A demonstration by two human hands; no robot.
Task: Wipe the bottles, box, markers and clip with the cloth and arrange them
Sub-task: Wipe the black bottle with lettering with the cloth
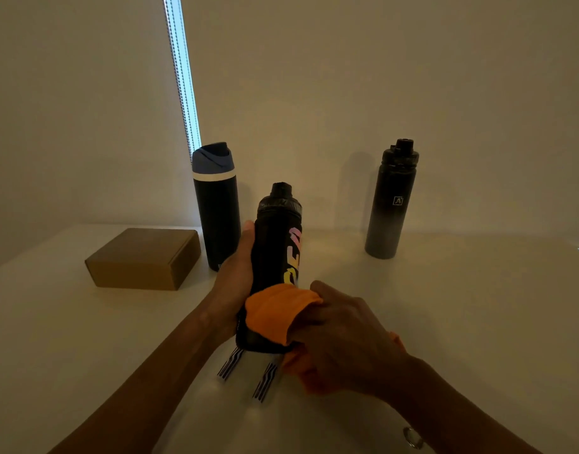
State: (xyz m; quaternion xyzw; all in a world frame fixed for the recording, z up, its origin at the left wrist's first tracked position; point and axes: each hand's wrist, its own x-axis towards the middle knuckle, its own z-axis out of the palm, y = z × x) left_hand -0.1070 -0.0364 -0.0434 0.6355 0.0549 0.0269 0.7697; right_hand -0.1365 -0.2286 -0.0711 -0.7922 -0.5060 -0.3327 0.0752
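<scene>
In the head view, the lettered bottle [275, 257] is held tilted over the middle of the table [445, 306], gripped by the curled fingers of the left hand [235, 273]. The cloth [275, 309] is clutched by the right hand [344, 339] and pressed on its lower part. Wiping seems under way, arranging not done. The markers [231, 363] are half hidden below, and the clip cannot be made out

With the black lettered bottle [275, 250] as centre above the white table [445, 306], the brown cardboard box [144, 258] lies at ten o'clock. The dark blue-lidded bottle [216, 208] stands just beside at eleven, and the tall grey-black bottle [391, 204] well apart at two. Two striped markers [231, 363] lie at six. The orange cloth [278, 309] lies against its lower front.
</scene>
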